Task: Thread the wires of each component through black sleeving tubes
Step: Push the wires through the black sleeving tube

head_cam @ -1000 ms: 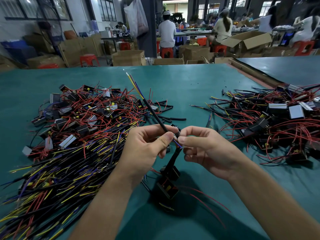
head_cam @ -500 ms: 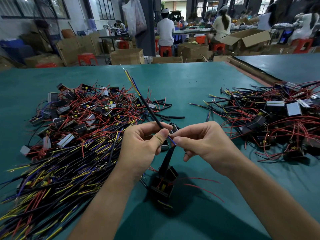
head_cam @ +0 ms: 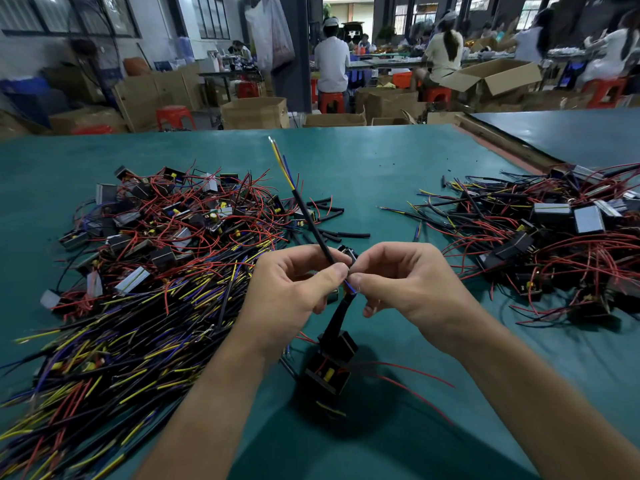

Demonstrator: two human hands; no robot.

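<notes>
Tabletop [head_cam: 381,168]; sleeving [head_cam: 310,220] in curled left hand [head_cam: 287,296]

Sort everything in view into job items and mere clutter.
Job: left hand gripping thin black sleeving tube; right hand pinching yellow and blue wires; black boxy component hanging below; spare short black tubes; left heap of red-wired components.
Clutter: brown cardboard boxes; red plastic stools.

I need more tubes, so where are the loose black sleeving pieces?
Head view: loose sleeving pieces lie centre-table, just beyond the left hand, beside the left pile.
</notes>
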